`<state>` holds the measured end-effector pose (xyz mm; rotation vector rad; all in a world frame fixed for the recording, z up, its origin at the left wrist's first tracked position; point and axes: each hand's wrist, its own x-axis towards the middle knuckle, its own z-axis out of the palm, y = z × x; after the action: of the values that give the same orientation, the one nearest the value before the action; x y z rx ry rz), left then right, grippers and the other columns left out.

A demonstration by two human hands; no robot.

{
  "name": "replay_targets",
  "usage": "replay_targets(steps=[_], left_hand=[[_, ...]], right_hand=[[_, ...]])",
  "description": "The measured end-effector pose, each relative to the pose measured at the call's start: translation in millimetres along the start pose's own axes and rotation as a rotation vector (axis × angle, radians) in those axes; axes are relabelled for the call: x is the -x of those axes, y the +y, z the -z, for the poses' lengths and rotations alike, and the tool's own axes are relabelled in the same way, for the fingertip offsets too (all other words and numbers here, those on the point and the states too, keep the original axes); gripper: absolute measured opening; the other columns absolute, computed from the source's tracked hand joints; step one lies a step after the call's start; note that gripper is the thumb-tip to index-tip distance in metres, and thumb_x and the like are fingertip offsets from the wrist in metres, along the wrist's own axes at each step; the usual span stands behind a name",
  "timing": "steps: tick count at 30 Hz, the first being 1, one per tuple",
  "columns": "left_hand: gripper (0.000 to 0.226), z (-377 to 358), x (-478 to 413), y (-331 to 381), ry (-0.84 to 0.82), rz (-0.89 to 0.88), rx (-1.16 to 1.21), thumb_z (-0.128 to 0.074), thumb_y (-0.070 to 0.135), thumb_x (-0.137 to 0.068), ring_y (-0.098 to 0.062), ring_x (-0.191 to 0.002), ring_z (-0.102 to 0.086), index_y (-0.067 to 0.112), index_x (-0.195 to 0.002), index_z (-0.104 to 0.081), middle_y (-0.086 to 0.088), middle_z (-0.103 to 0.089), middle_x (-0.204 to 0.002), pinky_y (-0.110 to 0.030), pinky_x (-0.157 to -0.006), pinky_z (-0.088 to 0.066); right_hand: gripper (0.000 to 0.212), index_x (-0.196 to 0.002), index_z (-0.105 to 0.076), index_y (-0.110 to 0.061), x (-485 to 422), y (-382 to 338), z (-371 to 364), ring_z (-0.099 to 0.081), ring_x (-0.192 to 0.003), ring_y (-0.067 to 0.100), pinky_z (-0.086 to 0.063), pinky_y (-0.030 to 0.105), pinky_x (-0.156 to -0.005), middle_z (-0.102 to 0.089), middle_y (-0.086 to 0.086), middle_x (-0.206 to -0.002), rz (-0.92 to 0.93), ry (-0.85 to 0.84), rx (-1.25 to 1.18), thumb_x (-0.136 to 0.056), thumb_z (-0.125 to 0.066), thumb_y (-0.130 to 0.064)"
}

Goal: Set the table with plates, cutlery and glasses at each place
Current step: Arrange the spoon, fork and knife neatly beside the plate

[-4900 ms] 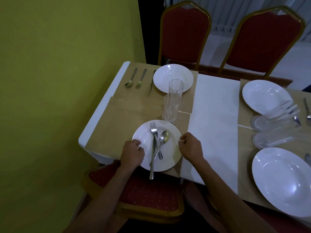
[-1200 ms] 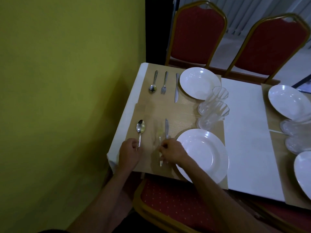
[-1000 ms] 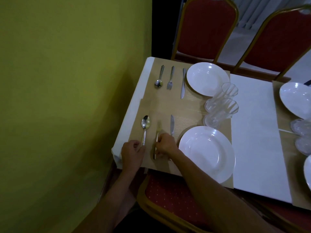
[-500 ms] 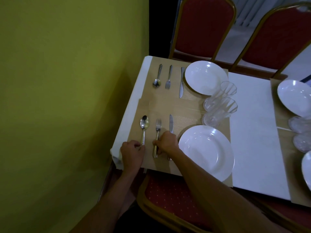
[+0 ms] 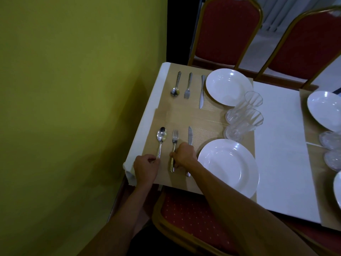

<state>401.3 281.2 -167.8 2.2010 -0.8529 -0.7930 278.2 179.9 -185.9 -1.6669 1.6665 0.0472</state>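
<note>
On the brown mat (image 5: 184, 117), left of the near plate (image 5: 228, 169): shiny spoon (image 5: 161, 135), fork (image 5: 175, 137) and knife (image 5: 190, 134) lie parallel, heads pointing away from you | your left hand (image 5: 146, 167) curls round the spoon's handle end | your right hand (image 5: 184, 154) pinches the fork's handle, hiding the knife's middle

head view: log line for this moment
stage: near place setting | left grip: holds spoon | right grip: pinches fork | knife: flat between fork and plate
</note>
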Motion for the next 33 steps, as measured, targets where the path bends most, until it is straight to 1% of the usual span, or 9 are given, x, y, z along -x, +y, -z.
replay_targets(steps=[3,6,10,15,21,24,27,31,33], left_hand=[[0.024,3.9,-3.5,-0.6,-0.025,0.012,-0.003,-0.082,0.017,-0.078,-0.009,-0.077,-0.063,0.006,-0.099,-0.079,-0.007,-0.077,-0.093,-0.015,-0.067,-0.042],[0.024,5.9,-8.2,-1.9,-0.040,0.019,-0.012,-0.083,0.019,-0.078,-0.009,-0.078,-0.064,0.007,-0.098,-0.079,-0.006,-0.078,-0.093,-0.015,-0.068,-0.042],[0.022,6.6,-10.4,-0.8,-0.044,0.026,-0.006,-0.082,0.019,-0.078,-0.015,-0.084,-0.069,0.007,-0.096,-0.080,-0.006,-0.078,-0.093,-0.023,-0.077,-0.049],[0.022,4.4,-5.4,1.3,-0.019,0.014,0.006,-0.080,0.015,-0.080,-0.010,-0.078,-0.064,0.005,-0.100,-0.078,-0.008,-0.077,-0.093,-0.016,-0.067,-0.043],[0.018,3.2,1.8,3.5,0.009,-0.089,-0.044,-0.075,0.010,-0.082,-0.006,-0.072,-0.061,0.006,-0.099,-0.078,-0.007,-0.077,-0.089,-0.004,-0.057,-0.034],[0.019,2.4,2.8,3.7,0.024,-0.091,-0.045,-0.074,0.009,-0.081,-0.007,-0.072,-0.060,0.006,-0.099,-0.078,-0.008,-0.076,-0.090,-0.005,-0.056,-0.034],[0.020,1.5,1.8,2.9,0.028,-0.096,-0.042,-0.074,0.008,-0.080,-0.008,-0.073,-0.060,0.006,-0.100,-0.078,-0.008,-0.076,-0.090,-0.007,-0.057,-0.035],[0.022,1.5,0.1,2.0,0.042,-0.081,-0.042,-0.074,0.009,-0.081,-0.012,-0.078,-0.062,0.006,-0.102,-0.077,-0.010,-0.075,-0.094,-0.017,-0.062,-0.042],[0.022,-0.1,-0.3,0.7,0.041,-0.074,-0.037,-0.073,0.008,-0.081,-0.013,-0.079,-0.064,0.005,-0.103,-0.077,-0.010,-0.074,-0.094,-0.019,-0.064,-0.045]], right_hand=[[0.025,-0.093,-0.069,-0.007,0.8,-2.1,-0.5,-0.072,-0.078,0.023,-0.061,0.037,-0.080,-0.073,0.008,-0.085,-0.007,-0.011,0.016,-0.090,-0.069,-0.032],[0.024,-0.093,-0.069,-0.009,0.5,-2.7,-2.2,-0.073,-0.076,0.022,-0.062,0.038,-0.079,-0.073,0.006,-0.083,-0.017,-0.007,-0.005,-0.088,-0.070,-0.033],[0.027,-0.095,-0.070,-0.008,-0.4,-3.5,-2.3,-0.073,-0.077,0.024,-0.062,0.039,-0.078,-0.074,0.008,-0.084,-0.050,-0.022,-0.057,-0.087,-0.072,-0.034],[0.024,-0.093,-0.069,-0.009,0.1,-4.4,-2.0,-0.073,-0.075,0.023,-0.063,0.038,-0.076,-0.073,0.008,-0.083,-0.075,-0.025,-0.073,-0.087,-0.072,-0.032],[0.023,-0.097,-0.068,-0.008,2.3,-5.7,0.0,-0.073,-0.075,0.024,-0.063,0.039,-0.076,-0.073,0.009,-0.085,-0.079,-0.034,-0.044,-0.088,-0.072,-0.029],[0.023,-0.097,-0.069,-0.006,4.3,-8.3,4.2,-0.071,-0.075,0.022,-0.061,0.033,-0.076,-0.072,0.008,-0.086,-0.074,-0.058,-0.017,-0.090,-0.069,-0.028],[0.025,-0.100,-0.068,-0.006,6.1,-10.0,8.7,-0.065,-0.076,0.018,-0.052,0.026,-0.068,-0.067,0.005,-0.085,-0.062,-0.057,0.024,-0.089,-0.069,-0.029],[0.021,-0.099,-0.067,-0.007,10.1,-11.9,10.1,-0.062,-0.072,0.016,-0.045,0.020,-0.057,-0.065,0.005,-0.082,-0.051,-0.057,0.040,-0.090,-0.069,-0.026],[0.021,-0.099,-0.068,-0.006,11.1,-12.1,10.8,-0.064,-0.076,0.017,-0.043,0.020,-0.060,-0.065,0.006,-0.085,-0.037,-0.060,0.053,-0.090,-0.068,-0.025]])
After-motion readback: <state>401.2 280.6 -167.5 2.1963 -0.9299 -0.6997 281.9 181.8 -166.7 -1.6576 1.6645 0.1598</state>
